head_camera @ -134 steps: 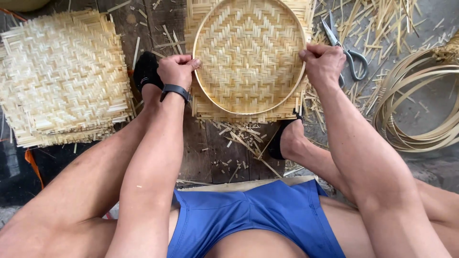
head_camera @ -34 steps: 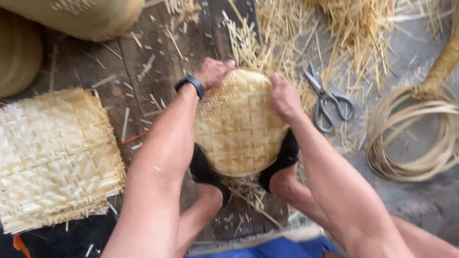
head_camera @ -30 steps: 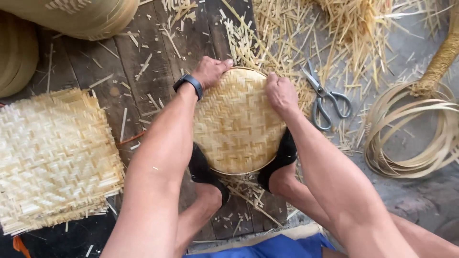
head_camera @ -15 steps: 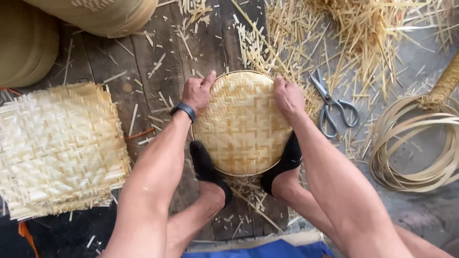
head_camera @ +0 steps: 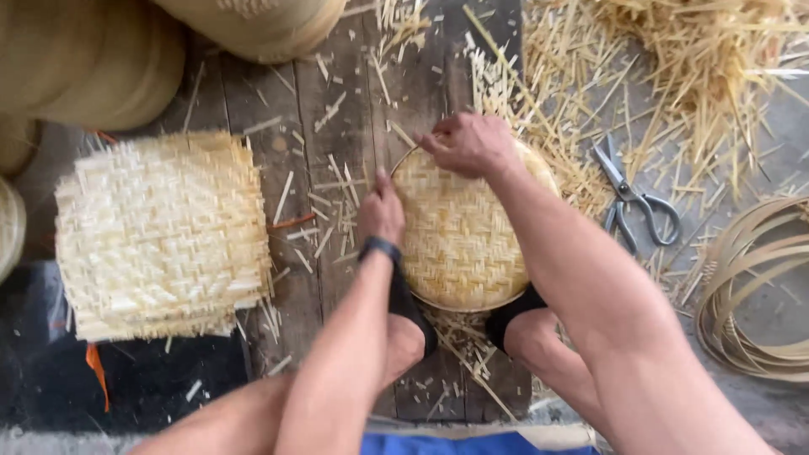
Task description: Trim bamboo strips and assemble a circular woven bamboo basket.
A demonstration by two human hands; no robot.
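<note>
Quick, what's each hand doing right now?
Left hand: closed on the left rim of the round woven tray.
Right hand: fingers curled, gripping the tray's far rim.

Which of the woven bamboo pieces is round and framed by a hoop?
The round woven tray under the left hand and right hand; the woven mat stack is square, with loose fringed edges.

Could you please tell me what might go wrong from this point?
The right hand presses the far rim of the round woven bamboo tray, where stiff strip ends could prick its fingers. The tray is braced only by both feet, so it may slip. The metal scissors lie close by among loose splints.
</note>
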